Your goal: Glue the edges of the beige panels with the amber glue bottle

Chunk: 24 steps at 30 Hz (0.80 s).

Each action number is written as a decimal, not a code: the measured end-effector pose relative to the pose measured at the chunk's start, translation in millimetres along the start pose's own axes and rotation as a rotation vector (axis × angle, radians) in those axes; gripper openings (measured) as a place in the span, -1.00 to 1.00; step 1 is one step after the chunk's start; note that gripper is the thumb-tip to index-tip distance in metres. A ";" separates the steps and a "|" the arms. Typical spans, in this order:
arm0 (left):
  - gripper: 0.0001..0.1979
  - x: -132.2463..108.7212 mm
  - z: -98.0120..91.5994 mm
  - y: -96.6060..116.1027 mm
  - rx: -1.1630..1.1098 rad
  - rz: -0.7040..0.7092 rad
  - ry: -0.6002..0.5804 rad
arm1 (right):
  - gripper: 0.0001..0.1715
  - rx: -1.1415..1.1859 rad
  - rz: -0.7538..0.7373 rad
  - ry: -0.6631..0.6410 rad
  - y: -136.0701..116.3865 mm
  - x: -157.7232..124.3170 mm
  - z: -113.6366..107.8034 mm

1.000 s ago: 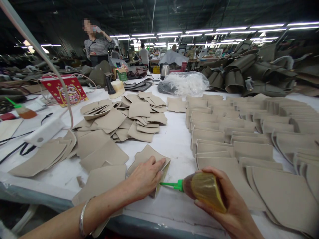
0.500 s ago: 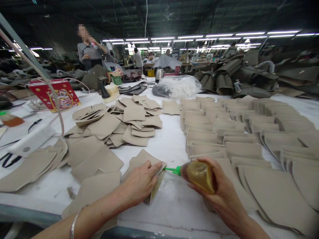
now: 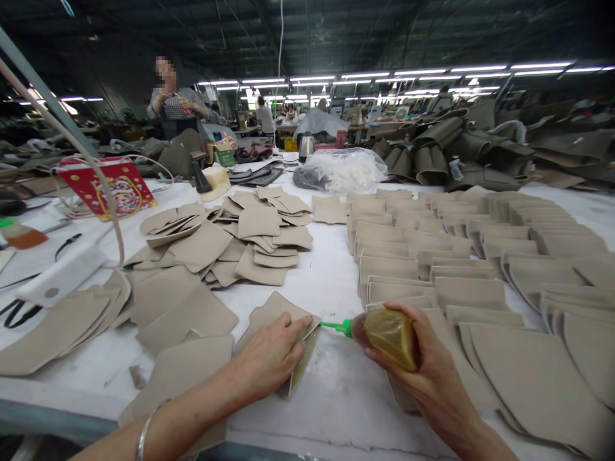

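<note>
My right hand [image 3: 427, 358] is wrapped round a squeeze bottle of amber glue [image 3: 390, 338], tipped on its side. Its green nozzle [image 3: 339, 326] points left, with the tip at the right corner of a beige leather-like piece [image 3: 276, 307]. On that piece rests my left hand [image 3: 276, 352], index finger stretched toward the corner and the other fingers curled at the edge; its thumb is hidden. Below the fingers, a shiny yellowish strip shows along the piece's right edge. A silver bangle [image 3: 144, 435] circles my left wrist.
Loose beige pieces [image 3: 259, 221] lie heaped to the left; overlapping rows of them [image 3: 468, 294] fill the right. A white power strip [image 3: 62, 275], red bag [image 3: 110, 186] and second glue bottle [image 3: 23, 235] sit at left. Clear plastic bag [image 3: 353, 169] lies behind. A person [image 3: 175, 105] stands far left.
The bottle and nozzle tip have shifted slightly right along the piece's corner. My left hand stays nearly in place. The person in the background has lowered an arm.
</note>
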<state>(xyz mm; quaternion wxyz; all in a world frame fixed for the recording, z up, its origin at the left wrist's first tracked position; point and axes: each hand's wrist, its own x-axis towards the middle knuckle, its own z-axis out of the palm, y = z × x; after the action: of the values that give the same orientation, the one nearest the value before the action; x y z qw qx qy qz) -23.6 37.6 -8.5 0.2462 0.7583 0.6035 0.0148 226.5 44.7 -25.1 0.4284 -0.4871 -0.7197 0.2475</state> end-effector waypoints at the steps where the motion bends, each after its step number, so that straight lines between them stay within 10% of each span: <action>1: -0.52 -0.2 0.0 0.2 -0.001 -0.004 0.001 | -0.44 0.001 0.018 0.000 -0.8 -2.1 1.1; 7: -0.52 -1.0 1.3 1.1 -0.038 -0.038 0.019 | -0.41 0.160 0.297 -0.064 -17.7 -21.4 7.4; 24: -0.48 -6.4 0.3 9.7 -0.038 -0.083 0.059 | -0.43 0.152 0.347 0.051 -28.7 -50.3 16.2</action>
<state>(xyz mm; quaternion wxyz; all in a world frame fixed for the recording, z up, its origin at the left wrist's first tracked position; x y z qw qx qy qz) -16.4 30.1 -3.3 0.2433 0.7270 0.6409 0.0384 206.5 -11.8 -30.0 0.4331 -0.5761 -0.5931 0.3588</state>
